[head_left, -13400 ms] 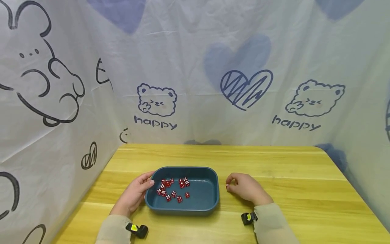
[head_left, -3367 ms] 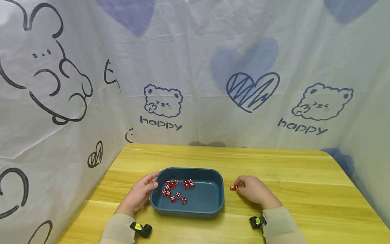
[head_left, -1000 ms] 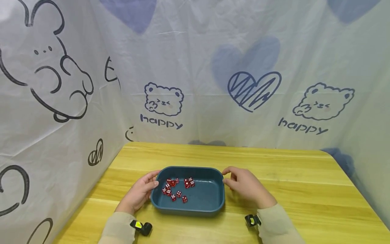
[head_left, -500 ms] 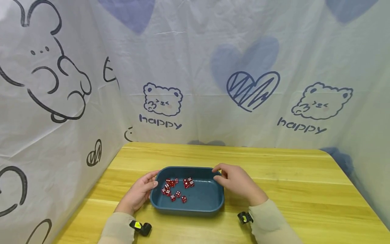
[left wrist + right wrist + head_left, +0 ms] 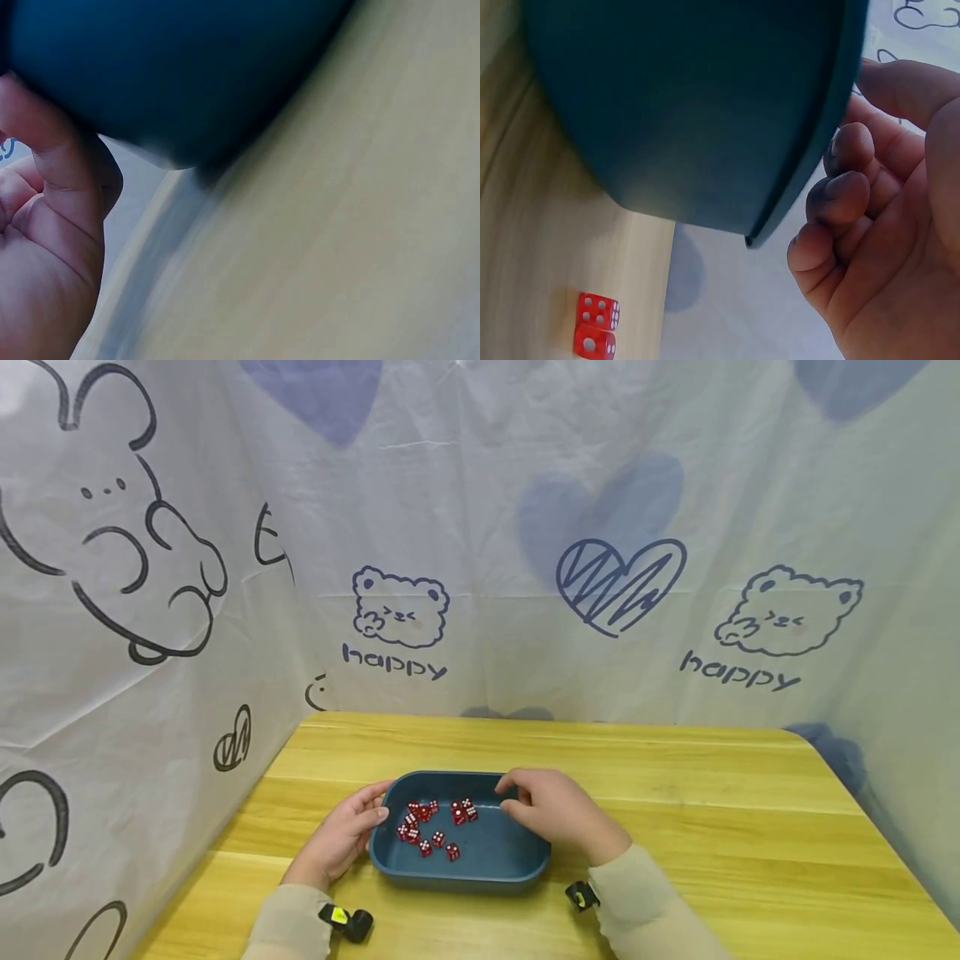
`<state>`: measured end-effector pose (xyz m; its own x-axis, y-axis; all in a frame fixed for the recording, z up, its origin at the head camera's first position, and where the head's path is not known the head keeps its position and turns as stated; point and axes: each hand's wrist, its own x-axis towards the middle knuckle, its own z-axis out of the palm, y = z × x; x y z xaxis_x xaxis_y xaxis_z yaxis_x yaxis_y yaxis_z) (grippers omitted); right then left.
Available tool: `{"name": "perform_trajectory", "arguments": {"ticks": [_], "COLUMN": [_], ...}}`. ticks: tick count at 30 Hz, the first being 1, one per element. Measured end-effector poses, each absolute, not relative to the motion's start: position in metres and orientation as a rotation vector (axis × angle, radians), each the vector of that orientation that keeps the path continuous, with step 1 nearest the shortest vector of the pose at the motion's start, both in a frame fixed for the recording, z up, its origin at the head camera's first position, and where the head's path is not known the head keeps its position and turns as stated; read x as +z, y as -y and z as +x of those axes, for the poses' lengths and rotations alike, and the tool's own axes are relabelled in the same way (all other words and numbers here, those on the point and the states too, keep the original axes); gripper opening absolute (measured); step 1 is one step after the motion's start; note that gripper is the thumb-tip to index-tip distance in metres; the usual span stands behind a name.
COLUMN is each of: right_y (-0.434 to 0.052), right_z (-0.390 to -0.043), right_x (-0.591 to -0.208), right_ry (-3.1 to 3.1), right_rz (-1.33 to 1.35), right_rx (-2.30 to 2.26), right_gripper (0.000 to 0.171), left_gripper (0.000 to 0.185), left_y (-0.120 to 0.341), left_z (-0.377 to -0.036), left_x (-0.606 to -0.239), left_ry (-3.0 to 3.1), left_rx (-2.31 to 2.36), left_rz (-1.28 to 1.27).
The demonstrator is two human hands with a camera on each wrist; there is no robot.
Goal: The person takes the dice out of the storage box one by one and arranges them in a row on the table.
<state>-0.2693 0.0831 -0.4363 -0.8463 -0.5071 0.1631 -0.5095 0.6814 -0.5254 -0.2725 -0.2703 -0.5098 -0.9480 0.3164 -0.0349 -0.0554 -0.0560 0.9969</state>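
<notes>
My left hand (image 5: 341,831) grips the left end of a dark teal tray (image 5: 487,881), thumb at the rim and fingers along the outside wall. Inside the tray lie several red dice (image 5: 453,852) with white pips, mostly in the left half and middle. Over the tray's right end hovers my right hand (image 5: 558,810), thumb and forefinger apart with nothing visible between them. In the right wrist view its other fingers (image 5: 840,199) are loosely bent beside the rim. Two red dice (image 5: 596,326) stand side by side on the table there; in the head view they are hidden by my right hand.
The yellow wood-grain table (image 5: 750,827) stretches to the right of the tray and behind it. A white cloth (image 5: 480,677) with drawn bears and hearts hangs at the back and both sides.
My right hand has let go of a die beside another on the table and moved left over the tray's right end. Earlier, a die left the tray. My left hand keeps its grip.
</notes>
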Motion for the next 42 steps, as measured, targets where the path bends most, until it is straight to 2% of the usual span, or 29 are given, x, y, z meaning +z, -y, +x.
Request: {"name": "perform_trajectory", "arguments": {"ticks": [19, 29, 42], "right_y": [-0.053, -0.043, -0.027], "right_z": [-0.275, -0.286, -0.295], "right_x": [-0.450, -0.466, -0.464], "right_ry": [2.959, 3.021, 3.080], "right_rz": [1.005, 1.002, 0.952], "right_rx": [0.765, 0.566, 0.404], "right_gripper": [0.026, 0.022, 0.021], "left_gripper": [0.054, 0.053, 0.054], "left_y": [0.270, 0.271, 0.271], "left_z": [-0.273, -0.274, -0.273], "left_x": [-0.511, -0.512, -0.512], "left_ry": [-1.958, -1.961, -1.949], "left_rx": [2.108, 2.105, 2.101], "left_rz": [0.280, 0.275, 0.299]}}
